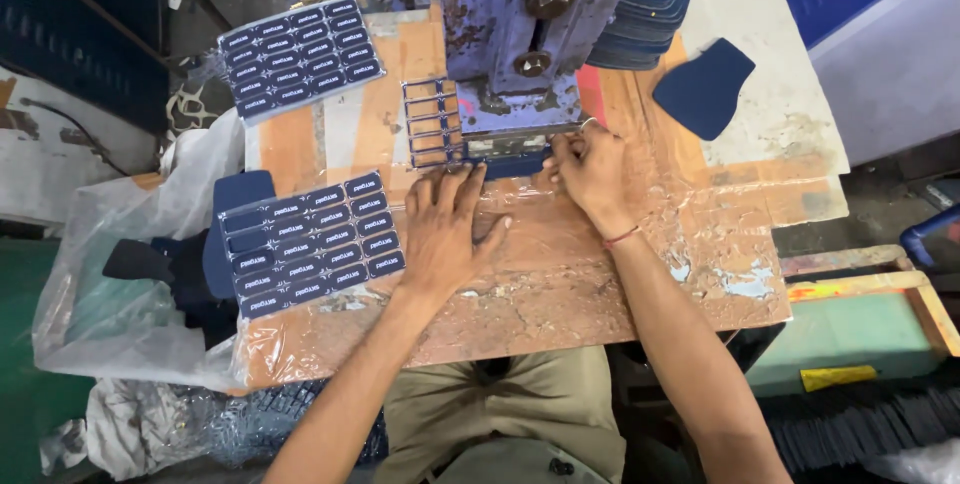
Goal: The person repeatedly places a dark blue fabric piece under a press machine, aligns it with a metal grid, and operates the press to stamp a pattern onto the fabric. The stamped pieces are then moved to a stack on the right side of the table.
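I see my right hand (590,169) pinching the dark fabric piece (515,164) under the press (520,34), long axis sideways; my left hand (445,229) lies flat, just beside it.

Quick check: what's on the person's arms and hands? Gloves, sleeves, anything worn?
No gloves and no sleeves in view: both forearms are bare to the frame edge. The left hand wears nothing visible. The right hand has a thin red thread band around the wrist. No rings or watch can be made out.

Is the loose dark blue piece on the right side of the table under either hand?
No. The loose dark blue piece lies apart, while the left hand and right hand work at the blue press.
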